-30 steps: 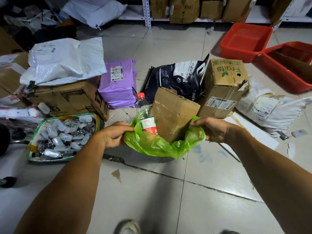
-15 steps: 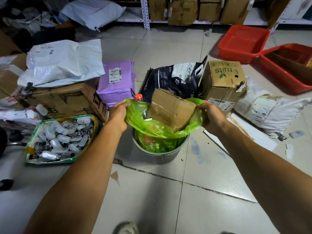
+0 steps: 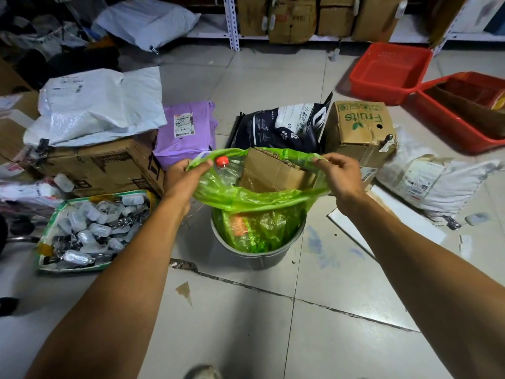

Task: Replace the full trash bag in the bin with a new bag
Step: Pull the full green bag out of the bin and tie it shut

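We hold the green bag (image 3: 254, 196) by its mouth, one hand at each side, directly above the grey bin (image 3: 262, 255). Our left hand (image 3: 184, 177) pinches the left rim between thumb and curled fingers; our right hand (image 3: 340, 175) pinches the right rim with its fingertips, the other fingers loosely bent. The hands are well apart, with the bag's mouth stretched open between them.

Compared with half a second ago, the bag sits higher: more of its body has come up out of the bin, and the bin's inner wall and rim now show more plainly below the near edge. A second ago the bag hid the bin entirely. The lower part of the bag is still inside the bin.

Inside the bag stand a clear bottle with a red cap (image 3: 222, 161) and a folded cardboard piece (image 3: 270, 170), side by side, both poking up past the near rim.

On writing: the cardboard box (image 3: 360, 127) behind our right hand reads "Fruits" in green, upside down to us, with a leaf mark. The purple parcel (image 3: 185, 135) carries a white shipping label with a barcode, too small to read. The dark pouch (image 3: 278, 127) shows white paw prints and Chinese characters we cannot make out. Left of the bin lies a green-edged tray (image 3: 68, 265) of small clear packets. Two red crates (image 3: 390, 72) sit at upper right.
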